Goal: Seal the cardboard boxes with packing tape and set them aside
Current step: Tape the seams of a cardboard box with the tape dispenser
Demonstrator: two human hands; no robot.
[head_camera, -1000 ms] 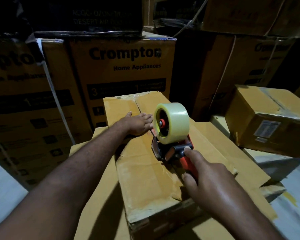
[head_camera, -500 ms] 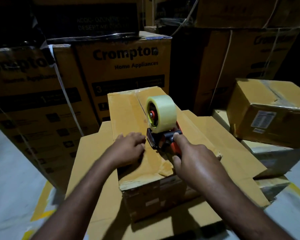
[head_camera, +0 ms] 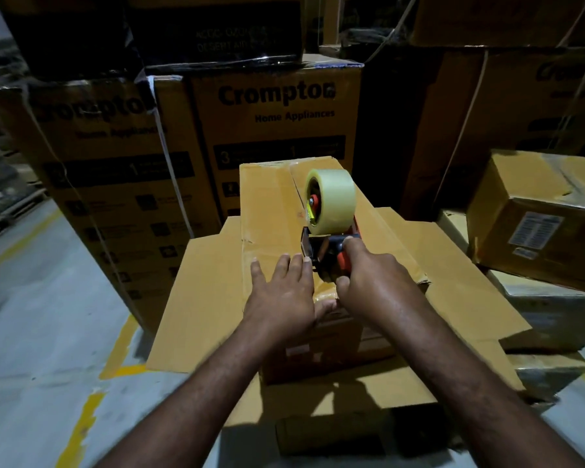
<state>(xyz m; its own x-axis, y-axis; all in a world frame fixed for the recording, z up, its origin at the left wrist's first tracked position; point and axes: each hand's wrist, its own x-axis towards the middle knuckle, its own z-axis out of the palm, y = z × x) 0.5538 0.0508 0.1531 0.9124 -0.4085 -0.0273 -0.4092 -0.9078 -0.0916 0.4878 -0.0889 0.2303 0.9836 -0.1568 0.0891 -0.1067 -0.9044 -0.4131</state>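
Left hand pressed flat on the brown cardboard box, right hand gripping the orange-handled tape dispenser (steady pressure along the seam seems wise).

Both forearms bare, entering from the lower corners and converging toward centre. Left hand palm down, fingers straight and slightly spread, lying flat on the box top; thumb stretched out to the right along the near edge. Right hand just beside it, knuckles up, fingers curled round the handle of the tape dispenser (index finger riding highest, on top of the grip), thumb tucked low on the left side. The two thumbs lie close together. Both wrists roughly straight.
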